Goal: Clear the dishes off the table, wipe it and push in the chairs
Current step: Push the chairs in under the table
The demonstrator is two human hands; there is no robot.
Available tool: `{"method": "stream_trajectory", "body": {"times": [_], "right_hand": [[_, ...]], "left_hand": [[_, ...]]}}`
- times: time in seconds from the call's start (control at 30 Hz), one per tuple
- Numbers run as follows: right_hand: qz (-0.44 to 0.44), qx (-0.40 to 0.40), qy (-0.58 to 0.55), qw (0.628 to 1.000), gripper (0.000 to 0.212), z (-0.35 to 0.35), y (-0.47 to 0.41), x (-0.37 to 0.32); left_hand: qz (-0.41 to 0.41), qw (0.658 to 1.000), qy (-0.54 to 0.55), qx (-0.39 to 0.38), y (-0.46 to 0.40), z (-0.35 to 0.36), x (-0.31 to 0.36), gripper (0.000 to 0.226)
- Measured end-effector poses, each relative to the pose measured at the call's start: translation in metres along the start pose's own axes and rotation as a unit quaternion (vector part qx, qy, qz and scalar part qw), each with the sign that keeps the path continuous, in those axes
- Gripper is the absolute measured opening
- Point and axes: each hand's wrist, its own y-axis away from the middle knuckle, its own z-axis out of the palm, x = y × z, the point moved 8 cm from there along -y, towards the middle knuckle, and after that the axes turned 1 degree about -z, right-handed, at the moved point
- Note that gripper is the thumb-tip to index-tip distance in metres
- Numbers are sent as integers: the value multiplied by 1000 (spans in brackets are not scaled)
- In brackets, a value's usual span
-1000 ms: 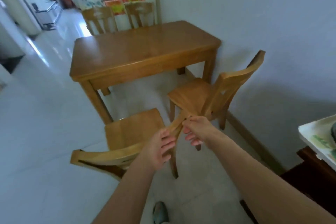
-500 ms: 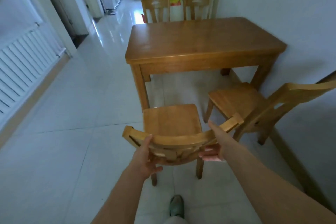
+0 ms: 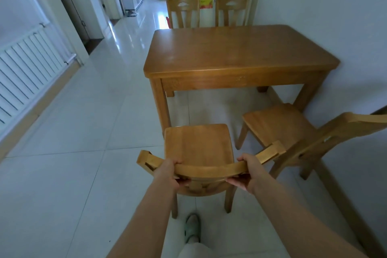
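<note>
A bare wooden table [image 3: 234, 56] stands against the right wall. Directly in front of me is a wooden chair [image 3: 199, 144], its seat facing the table's near left leg. My left hand [image 3: 166, 174] grips the left part of its curved top rail. My right hand [image 3: 249, 172] grips the right part of the same rail, fingers curled underneath. A second wooden chair [image 3: 293, 130] stands to the right, pulled out and angled away from the table.
Two more chairs [image 3: 206, 11] sit tucked in at the table's far end. A white radiator [image 3: 27, 65] lines the left wall. Glossy white floor tiles [image 3: 88, 121] spread to the left. My foot [image 3: 191, 228] is just behind the chair.
The view has swung to face the table squarely. My hands moved from the chair's corner and underside to a full grip on the top rail, and the chair now stands square to the table.
</note>
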Motion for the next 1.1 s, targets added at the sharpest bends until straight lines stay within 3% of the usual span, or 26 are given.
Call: {"method": "stream_trajectory", "body": {"times": [0.27,0.5,0.77,1.1], "right_hand": [[-10,12,-13,1000,33,55,-60,-73],[-11,16,-20,1000,20,126,-122,-141],[-18,50,6,999,39,191,-186,-211],[-30,43,0,999,28,251,-242,-280]], "left_hand": [[14,1000,2,5,-56,61,80,50],[13,1000,1,-3,-114,115,170,51],[16,1000,14,-11,-180,170,254,56],[9,1000,-7,-23,-234,223,330,44]]}}
